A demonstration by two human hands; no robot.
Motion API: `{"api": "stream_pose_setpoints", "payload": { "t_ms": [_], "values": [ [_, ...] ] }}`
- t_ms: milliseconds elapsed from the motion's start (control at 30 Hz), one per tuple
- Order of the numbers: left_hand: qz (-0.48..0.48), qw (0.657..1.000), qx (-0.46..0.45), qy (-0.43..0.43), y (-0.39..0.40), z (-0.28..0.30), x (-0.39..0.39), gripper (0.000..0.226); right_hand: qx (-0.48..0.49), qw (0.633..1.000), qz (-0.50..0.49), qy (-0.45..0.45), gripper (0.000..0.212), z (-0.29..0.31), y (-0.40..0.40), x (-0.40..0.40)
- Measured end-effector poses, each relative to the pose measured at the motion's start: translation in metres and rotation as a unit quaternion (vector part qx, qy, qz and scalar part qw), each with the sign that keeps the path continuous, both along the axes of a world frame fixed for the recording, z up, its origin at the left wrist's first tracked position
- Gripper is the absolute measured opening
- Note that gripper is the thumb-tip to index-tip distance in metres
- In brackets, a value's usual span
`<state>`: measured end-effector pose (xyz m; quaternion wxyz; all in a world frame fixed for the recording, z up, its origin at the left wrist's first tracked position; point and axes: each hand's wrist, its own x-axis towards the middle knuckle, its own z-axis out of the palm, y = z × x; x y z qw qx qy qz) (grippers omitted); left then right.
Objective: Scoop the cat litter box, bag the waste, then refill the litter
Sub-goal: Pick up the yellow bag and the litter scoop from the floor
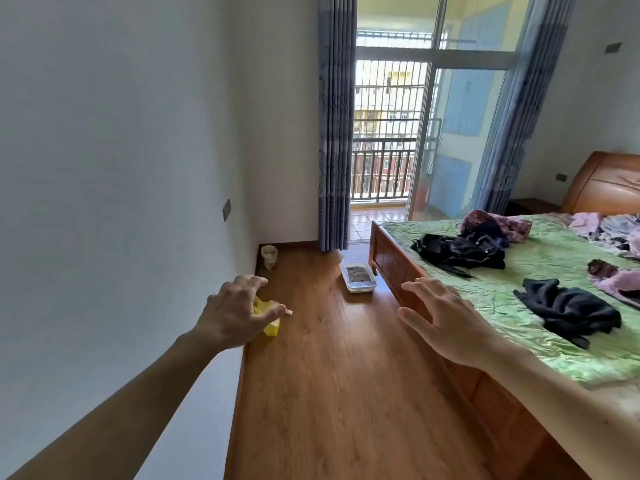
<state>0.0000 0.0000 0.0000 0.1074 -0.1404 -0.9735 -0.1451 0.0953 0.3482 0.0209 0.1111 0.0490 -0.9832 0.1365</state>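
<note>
Hands (239, 315) empty; litter box (357, 279) beyond.

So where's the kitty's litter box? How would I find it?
Look along the wooden floor toward the balcony door. At the foot corner of the bed, just before the blue curtain, sits the litter box. It is the only shallow white tray on the floor, with grey litter inside.

Litter box (358, 279) on floor (339, 375) beside bed (540, 306) foot; bag (269, 257) in far left wall corner.
</note>
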Motion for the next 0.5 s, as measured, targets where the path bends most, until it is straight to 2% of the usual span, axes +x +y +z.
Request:
{"api": "stream_pose_setpoints", "payload": {
  "t_ms": [333, 500],
  "values": [
    [0.013, 0.999, -0.037, -0.01, 0.063, -0.011, -0.155, 0.093, 0.007, 1.0, -0.02, -0.002, 0.062, -0.02, 0.068, -0.165],
    [0.023, 0.999, -0.032, -0.016, 0.1, -0.011, -0.234, 0.08, 0.012, 1.0, -0.022, -0.001, 0.061, -0.011, 0.111, -0.248]
  ]
}}
